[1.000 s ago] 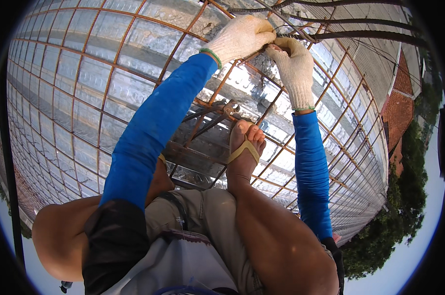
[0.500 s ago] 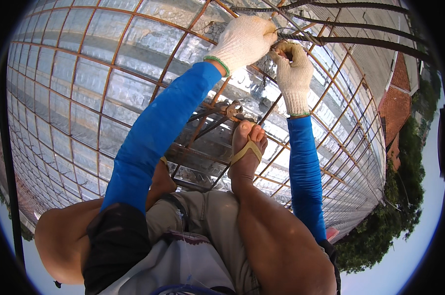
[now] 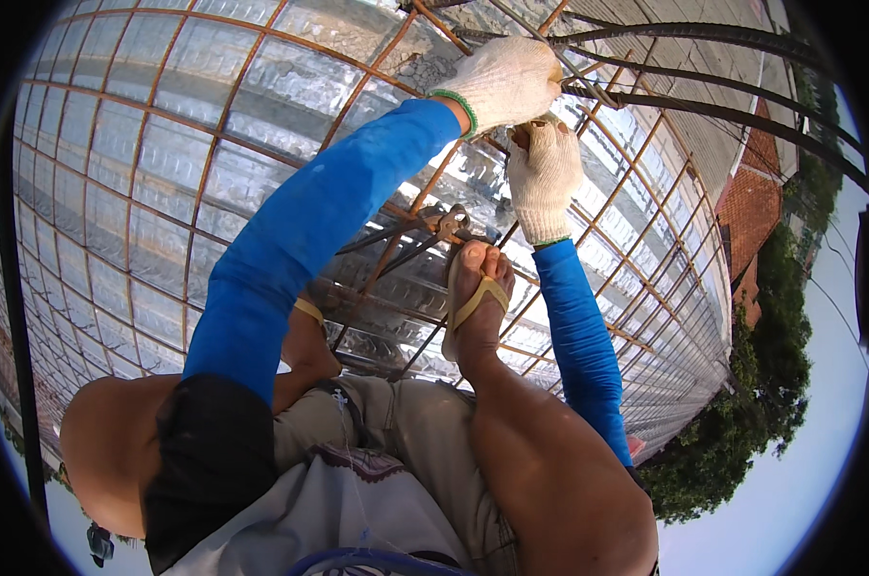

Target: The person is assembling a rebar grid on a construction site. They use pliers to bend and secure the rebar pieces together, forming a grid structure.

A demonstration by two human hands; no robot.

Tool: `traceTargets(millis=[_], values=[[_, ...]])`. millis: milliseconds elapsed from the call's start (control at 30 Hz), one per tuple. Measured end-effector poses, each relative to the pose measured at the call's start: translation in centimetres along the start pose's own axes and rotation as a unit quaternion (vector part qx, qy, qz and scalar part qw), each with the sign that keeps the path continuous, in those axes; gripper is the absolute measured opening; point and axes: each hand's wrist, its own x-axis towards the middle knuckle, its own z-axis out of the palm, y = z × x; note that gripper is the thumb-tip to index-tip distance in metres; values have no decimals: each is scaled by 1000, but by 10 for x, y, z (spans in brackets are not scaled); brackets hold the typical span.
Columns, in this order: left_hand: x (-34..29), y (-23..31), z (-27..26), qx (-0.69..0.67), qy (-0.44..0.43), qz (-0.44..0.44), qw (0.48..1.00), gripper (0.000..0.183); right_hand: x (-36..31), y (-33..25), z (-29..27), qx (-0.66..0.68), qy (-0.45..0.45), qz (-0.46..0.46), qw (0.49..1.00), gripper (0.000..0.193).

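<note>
Both my hands wear white knitted gloves with green cuffs. My left hand (image 3: 511, 82) is closed at the near end of a thick ribbed steel bar (image 3: 665, 100), over the rusty wire mesh (image 3: 214, 130). Just below it, my right hand (image 3: 546, 180) has its fingers curled together, palm side turned to the left. Whatever either hand pinches is too small or hidden to make out. A pair of pincers (image 3: 448, 227) with dark handles lies on the mesh in front of my sandalled right foot (image 3: 479, 288).
Shiny corrugated metal sheeting (image 3: 247, 82) lies beneath the mesh. More thick bars (image 3: 732, 36) jut out to the upper right. A brick-red roof (image 3: 749, 206) and trees (image 3: 756, 422) stand beyond the right edge. A dark pole (image 3: 14, 288) runs along the left side.
My left hand has shifted slightly right and down. My right hand has moved left and down, now lower beneath the left. The pincers stay in place by the foot.
</note>
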Motion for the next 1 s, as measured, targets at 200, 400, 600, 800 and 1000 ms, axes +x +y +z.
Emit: traceTargets(millis=[200, 400, 600, 800, 1000], values=[[-1, 26, 9, 60, 5, 11, 998, 29, 12, 24, -11, -65, -101, -105, 987, 29], [-6, 57, -1, 173, 3, 39, 984, 24, 30, 52, -7, -79, -219, -228, 945, 36], [3, 91, -3, 193, 65, 151, 967, 22, 43, 47, -14, -107, -224, -241, 938, 35], [3, 111, 42, 151, 188, 230, 943, 17, 50, 30, -5, -113, -216, -228, 943, 33], [-29, 144, 37, 169, 0, 128, 977, 20, 50, 27, -3, -120, -213, -201, 949, 32]])
